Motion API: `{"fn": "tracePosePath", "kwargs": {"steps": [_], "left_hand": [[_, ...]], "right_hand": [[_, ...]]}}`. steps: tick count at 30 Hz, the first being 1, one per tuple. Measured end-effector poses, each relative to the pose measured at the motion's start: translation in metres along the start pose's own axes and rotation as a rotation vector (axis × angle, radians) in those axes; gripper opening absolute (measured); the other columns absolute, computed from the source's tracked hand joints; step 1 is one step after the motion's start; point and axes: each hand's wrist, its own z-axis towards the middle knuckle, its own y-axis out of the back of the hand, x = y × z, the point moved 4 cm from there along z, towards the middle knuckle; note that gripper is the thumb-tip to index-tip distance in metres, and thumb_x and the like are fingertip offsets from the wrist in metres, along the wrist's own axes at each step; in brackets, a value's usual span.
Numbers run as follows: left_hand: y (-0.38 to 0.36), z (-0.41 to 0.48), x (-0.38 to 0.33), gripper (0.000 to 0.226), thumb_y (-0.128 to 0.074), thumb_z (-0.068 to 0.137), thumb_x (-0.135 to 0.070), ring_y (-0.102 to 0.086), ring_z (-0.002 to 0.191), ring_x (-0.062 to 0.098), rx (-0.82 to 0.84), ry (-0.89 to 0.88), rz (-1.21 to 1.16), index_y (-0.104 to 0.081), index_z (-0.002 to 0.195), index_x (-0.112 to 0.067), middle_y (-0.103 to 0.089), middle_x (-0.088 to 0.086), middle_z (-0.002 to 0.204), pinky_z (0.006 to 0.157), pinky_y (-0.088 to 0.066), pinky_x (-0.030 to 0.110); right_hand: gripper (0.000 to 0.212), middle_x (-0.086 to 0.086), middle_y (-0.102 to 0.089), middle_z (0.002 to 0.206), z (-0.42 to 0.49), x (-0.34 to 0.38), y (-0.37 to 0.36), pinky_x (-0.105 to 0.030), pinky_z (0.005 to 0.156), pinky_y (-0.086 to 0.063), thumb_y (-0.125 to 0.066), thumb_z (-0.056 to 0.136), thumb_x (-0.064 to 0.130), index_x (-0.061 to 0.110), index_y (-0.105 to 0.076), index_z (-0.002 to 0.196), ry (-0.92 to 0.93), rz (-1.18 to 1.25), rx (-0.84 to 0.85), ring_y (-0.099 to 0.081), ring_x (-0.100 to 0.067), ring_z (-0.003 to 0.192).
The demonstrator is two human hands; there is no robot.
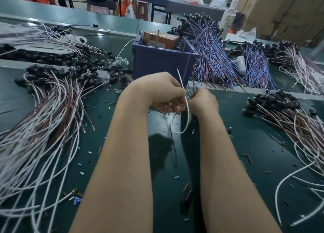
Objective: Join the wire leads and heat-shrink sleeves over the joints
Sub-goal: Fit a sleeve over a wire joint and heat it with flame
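One wide-angle view, worn on the person's head, faces forward and down along both forearms. It sits close over the left hand and right hand, which meet mid-frame above the green surface; farther off it takes in a blue bin and the room behind.

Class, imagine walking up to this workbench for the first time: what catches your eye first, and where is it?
Dead centre, the left hand and right hand pinch a thin white wire that loops down between them. Just behind stands a dark blue plastic bin, and fans of white-and-brown wires spread over the dark green table at left, blue-and-brown wires behind right.
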Motion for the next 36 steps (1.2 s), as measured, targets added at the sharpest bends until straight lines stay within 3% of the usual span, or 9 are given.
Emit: {"fn": "tracePosePath", "kwargs": {"steps": [9, 12, 15, 19, 23, 25, 28, 31, 36], "left_hand": [[0.003, 0.011, 0.011, 0.019, -0.046, 0.095, -0.008, -0.055, 0.048, 0.010, -0.178, 0.049, 0.055, -0.061, 0.083, -0.011, -0.065, 0.004, 0.065, 0.043, -0.047, 0.015], [0.007, 0.015, 0.015, 0.024, -0.043, 0.098, -0.017, -0.064, 0.082, 0.029, -0.283, 0.031, 0.167, -0.063, 0.100, -0.005, -0.069, 0.015, 0.096, 0.075, -0.056, 0.032], [0.004, 0.016, 0.013, 0.042, -0.034, 0.102, -0.030, -0.063, 0.093, 0.034, -0.281, 0.016, 0.199, -0.061, 0.108, 0.002, -0.066, 0.022, 0.105, 0.085, -0.050, 0.036], [0.001, 0.012, -0.005, 0.037, -0.037, 0.102, -0.029, -0.053, 0.046, 0.008, -0.196, -0.149, -0.241, -0.063, 0.091, -0.006, -0.068, 0.002, 0.072, 0.047, -0.045, 0.020], [0.012, -0.001, -0.019, 0.030, -0.042, 0.101, -0.024, -0.036, 0.039, 0.004, -0.190, -0.276, -0.608, -0.060, 0.081, -0.009, -0.061, 0.003, 0.064, 0.039, -0.029, 0.014], [0.011, -0.006, -0.027, 0.028, -0.045, 0.100, -0.021, -0.038, 0.040, 0.004, -0.178, -0.334, -0.636, -0.059, 0.080, -0.009, -0.061, 0.000, 0.058, 0.040, -0.031, 0.016], [0.011, -0.008, -0.041, 0.024, -0.048, 0.099, -0.018, -0.050, 0.049, 0.012, -0.236, -0.360, -0.669, -0.061, 0.080, -0.009, -0.061, 0.002, 0.063, 0.050, -0.047, 0.026], [0.009, -0.009, -0.067, 0.021, -0.052, 0.097, -0.018, -0.056, 0.052, 0.011, -0.313, -0.407, -0.687, -0.061, 0.080, -0.010, -0.063, 0.000, 0.065, 0.057, -0.054, 0.032], [-0.025, -0.012, -0.138, 0.023, -0.051, 0.097, -0.011, -0.050, 0.045, 0.004, -0.296, -0.531, -0.733, -0.059, 0.075, -0.007, -0.055, 0.005, 0.068, 0.047, -0.046, 0.017]], "right_hand": [[0.027, -0.010, -0.064, 0.116, -0.002, 0.002, -0.006, -0.030, 0.084, -0.046, -0.053, 0.088, 0.011, 0.023, -0.065, 0.109, 0.079, 0.030, 0.016, -0.058, -0.029, 0.108], [0.022, -0.008, -0.067, 0.104, -0.004, 0.006, 0.003, -0.031, 0.078, -0.050, -0.051, 0.086, 0.007, 0.021, -0.066, 0.094, 0.154, 0.175, -0.069, -0.060, -0.025, 0.095], [0.026, -0.009, -0.069, 0.089, -0.010, 0.022, 0.023, -0.034, 0.074, -0.055, -0.049, 0.083, -0.002, 0.019, -0.064, 0.077, 0.291, 0.612, -0.131, -0.063, -0.019, 0.077], [0.031, -0.002, -0.071, 0.076, -0.020, 0.039, 0.039, -0.027, 0.062, -0.058, -0.047, 0.087, -0.006, 0.015, -0.068, 0.078, 0.354, 1.117, -0.022, -0.063, -0.014, 0.067], [0.024, -0.011, -0.068, 0.084, -0.030, 0.050, 0.046, -0.041, 0.081, -0.055, -0.045, 0.095, -0.001, 0.007, -0.067, 0.090, 0.394, 1.359, 0.132, -0.062, -0.024, 0.079], [0.022, -0.008, -0.067, 0.079, -0.041, 0.058, 0.049, -0.033, 0.065, -0.056, -0.043, 0.100, 0.012, 0.006, -0.064, 0.097, 0.411, 1.453, 0.250, -0.056, -0.021, 0.069], [0.041, 0.000, -0.062, 0.061, -0.056, 0.059, 0.055, -0.032, 0.059, -0.056, -0.033, 0.102, 0.040, 0.012, -0.061, 0.095, 0.360, 1.386, 0.401, -0.058, -0.017, 0.060], [0.046, -0.006, -0.065, 0.075, -0.069, 0.040, 0.076, -0.034, 0.064, -0.058, -0.034, 0.099, 0.050, 0.014, -0.062, 0.093, 0.306, 1.239, 0.417, -0.065, -0.023, 0.070], [0.023, 0.009, -0.060, 0.052, -0.092, -0.019, 0.160, -0.019, 0.048, -0.040, -0.053, 0.097, 0.028, 0.019, -0.067, 0.082, 0.441, 0.799, -0.170, -0.047, -0.006, 0.045]]}}
